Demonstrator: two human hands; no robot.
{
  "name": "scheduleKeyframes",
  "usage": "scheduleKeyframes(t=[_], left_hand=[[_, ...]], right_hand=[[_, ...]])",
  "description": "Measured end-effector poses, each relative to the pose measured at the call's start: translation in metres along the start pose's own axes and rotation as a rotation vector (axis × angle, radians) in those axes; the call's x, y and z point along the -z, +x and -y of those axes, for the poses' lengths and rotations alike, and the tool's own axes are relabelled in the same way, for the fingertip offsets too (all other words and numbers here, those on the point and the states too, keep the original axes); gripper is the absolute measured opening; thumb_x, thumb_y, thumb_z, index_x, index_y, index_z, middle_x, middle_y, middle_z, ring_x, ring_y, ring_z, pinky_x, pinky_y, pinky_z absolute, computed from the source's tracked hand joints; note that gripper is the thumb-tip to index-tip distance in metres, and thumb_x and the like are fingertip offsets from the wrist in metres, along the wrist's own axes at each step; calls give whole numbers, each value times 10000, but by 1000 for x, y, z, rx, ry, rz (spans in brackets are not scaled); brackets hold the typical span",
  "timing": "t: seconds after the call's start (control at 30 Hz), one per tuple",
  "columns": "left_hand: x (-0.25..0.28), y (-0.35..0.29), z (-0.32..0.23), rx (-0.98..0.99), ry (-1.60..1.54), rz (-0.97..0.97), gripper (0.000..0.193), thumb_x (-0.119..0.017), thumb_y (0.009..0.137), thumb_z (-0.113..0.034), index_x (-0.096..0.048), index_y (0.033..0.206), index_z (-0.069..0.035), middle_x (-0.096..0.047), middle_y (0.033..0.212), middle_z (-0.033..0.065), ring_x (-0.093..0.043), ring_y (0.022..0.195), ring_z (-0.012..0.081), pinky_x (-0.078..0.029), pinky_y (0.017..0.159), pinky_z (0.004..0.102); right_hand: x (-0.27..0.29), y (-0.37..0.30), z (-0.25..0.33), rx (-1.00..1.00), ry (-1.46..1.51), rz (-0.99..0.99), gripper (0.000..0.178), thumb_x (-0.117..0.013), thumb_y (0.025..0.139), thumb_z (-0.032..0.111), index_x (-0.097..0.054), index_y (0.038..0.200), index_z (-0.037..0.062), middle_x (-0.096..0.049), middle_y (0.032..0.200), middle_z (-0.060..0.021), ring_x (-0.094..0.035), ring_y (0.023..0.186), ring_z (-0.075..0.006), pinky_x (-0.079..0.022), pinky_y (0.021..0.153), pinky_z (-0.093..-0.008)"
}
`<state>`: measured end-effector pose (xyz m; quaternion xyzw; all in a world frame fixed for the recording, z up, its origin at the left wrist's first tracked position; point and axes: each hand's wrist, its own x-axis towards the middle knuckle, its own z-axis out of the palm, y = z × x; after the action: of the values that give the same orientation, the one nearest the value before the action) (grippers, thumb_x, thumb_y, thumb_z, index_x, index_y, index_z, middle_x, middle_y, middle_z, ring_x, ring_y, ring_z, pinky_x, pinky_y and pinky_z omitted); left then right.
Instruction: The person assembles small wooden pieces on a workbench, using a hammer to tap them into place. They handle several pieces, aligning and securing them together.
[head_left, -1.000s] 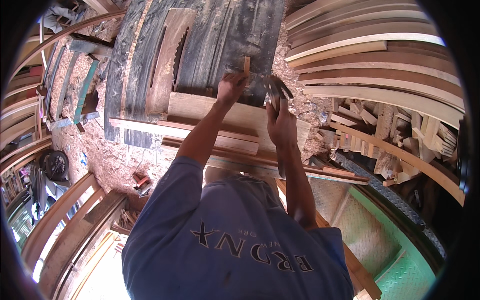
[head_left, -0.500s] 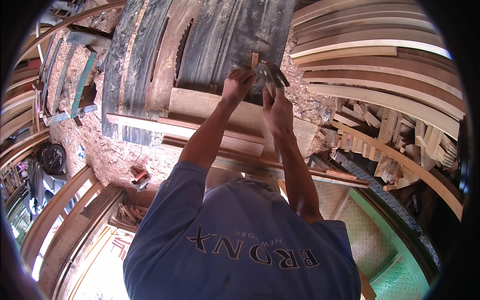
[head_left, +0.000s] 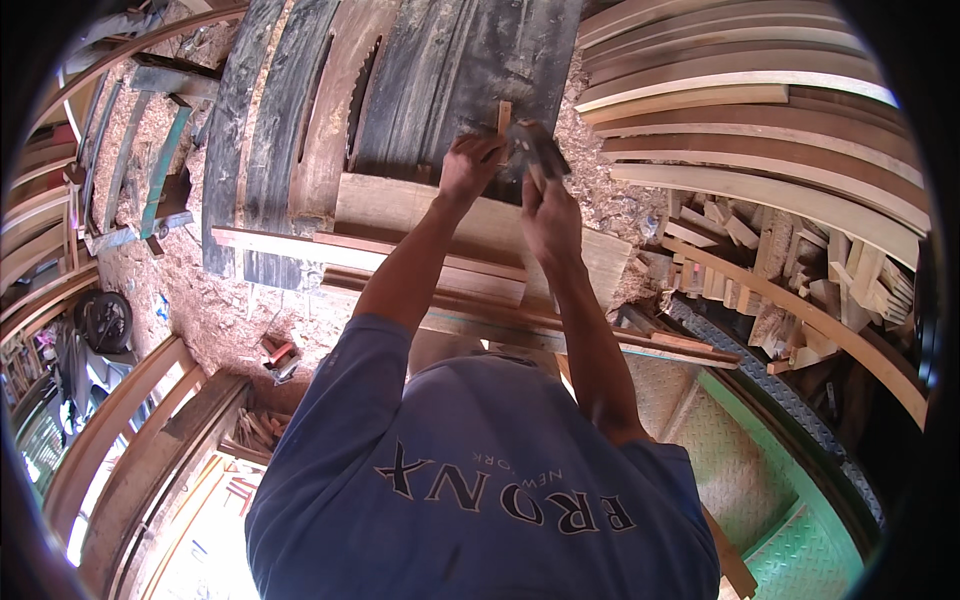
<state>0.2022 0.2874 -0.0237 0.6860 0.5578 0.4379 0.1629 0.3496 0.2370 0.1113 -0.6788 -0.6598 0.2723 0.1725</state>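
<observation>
My left hand (head_left: pixel 468 168) is closed at the lower end of a small wooden strip (head_left: pixel 504 115), over the dark worn tabletop (head_left: pixel 470 65). Its fingertips are partly hidden, but they seem to pinch the strip. In my right hand (head_left: pixel 551 220) is a hammer (head_left: pixel 541 152), gripped by its short visible handle. The dark hammer head is smeared by motion and sits just right of the strip and my left fingers. Whether the hammer touches the strip, I cannot tell. A pale board (head_left: pixel 385 205) lies beneath my forearms along the near side of the tabletop.
Long planks (head_left: pixel 750 125) are stacked at the right, above a heap of offcuts (head_left: pixel 775 240). A slot with a toothed blade (head_left: pixel 362 100) runs through the tabletop left of my hands. Loose strips (head_left: pixel 430 275) lie closer to my body. Wood shavings (head_left: pixel 230 310) cover the floor.
The hammer head has tilted slightly and is now blurred. Both hands and the strip appear a little further left, as the whole view has shifted slightly.
</observation>
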Motion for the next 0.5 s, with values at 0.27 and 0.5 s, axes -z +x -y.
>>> scheduleKeyframes(t=[0.27, 0.5], left_hand=[[0, 2, 1, 55, 3, 29, 148, -740, 801, -155, -742, 946, -120, -714, 867, 98, -668, 862, 306, -537, 807, 406], [4, 4, -6, 26, -71, 11, 151, -743, 807, -160, -737, 946, -101, -710, 877, 92, -675, 883, 312, -543, 795, 408]], right_hand=[[-10, -2, -9, 65, 135, -180, 349, -534, 985, 251, -481, 1272, 59, -676, 815, -259, -666, 767, -465, -535, 701, -556], [-15, 4, -21, -113, 66, -9, 307, -566, 992, 298, -526, 1217, 94, -675, 833, -260, -659, 780, -464, -517, 642, -541]])
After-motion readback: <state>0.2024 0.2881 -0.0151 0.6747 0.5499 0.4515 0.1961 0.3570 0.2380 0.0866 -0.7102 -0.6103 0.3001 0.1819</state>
